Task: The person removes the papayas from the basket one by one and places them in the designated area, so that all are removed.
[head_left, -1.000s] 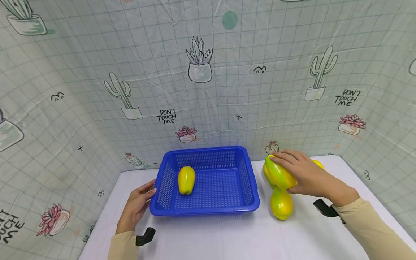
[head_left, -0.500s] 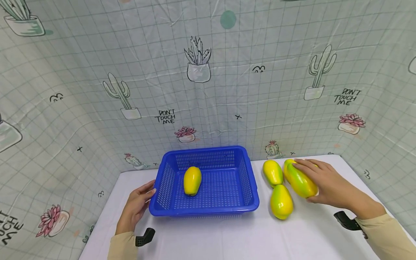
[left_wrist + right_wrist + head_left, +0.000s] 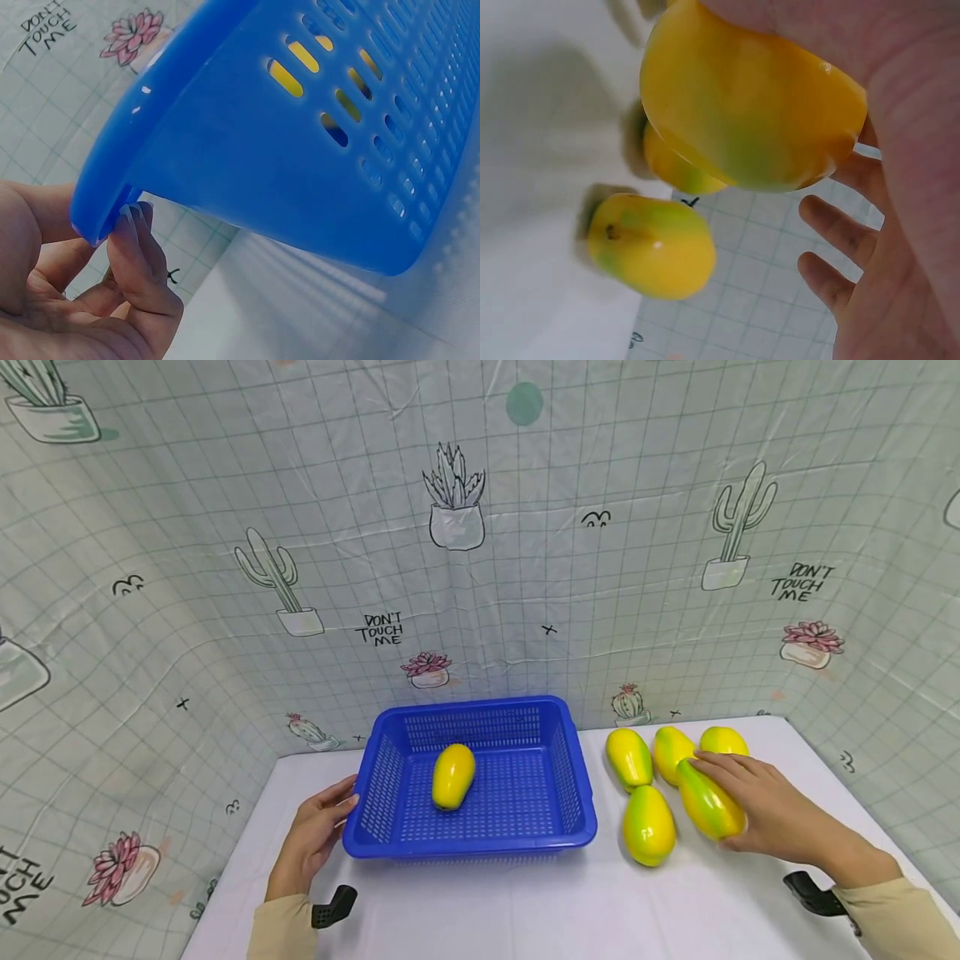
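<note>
My left hand [image 3: 318, 831] grips the left rim of a blue plastic basket [image 3: 472, 845]; in the left wrist view its fingers [image 3: 139, 274] curl up under the rim. Inside the basket lies one yellow papaya [image 3: 453, 777], left of the middle. On the right, my right hand [image 3: 776, 810] holds a yellow-green papaya [image 3: 708, 803] from above and its right side. In the right wrist view this held papaya [image 3: 742, 97] fills the upper middle, thumb on the near side, with two fingers spread apart from it.
Around the held fruit are several more papayas: one at the back left [image 3: 628, 760], a nearer papaya [image 3: 649, 827], a papaya behind [image 3: 671, 750], and a papaya at the far right [image 3: 723, 741]. A white cloth [image 3: 510, 910] covers the table; a patterned curtain [image 3: 525, 585] surrounds it.
My right hand has carried its papaya rightward and toward me, uncovering the papayas behind. The papaya in the basket has rolled to the right. My left hand stays at the rim.
</note>
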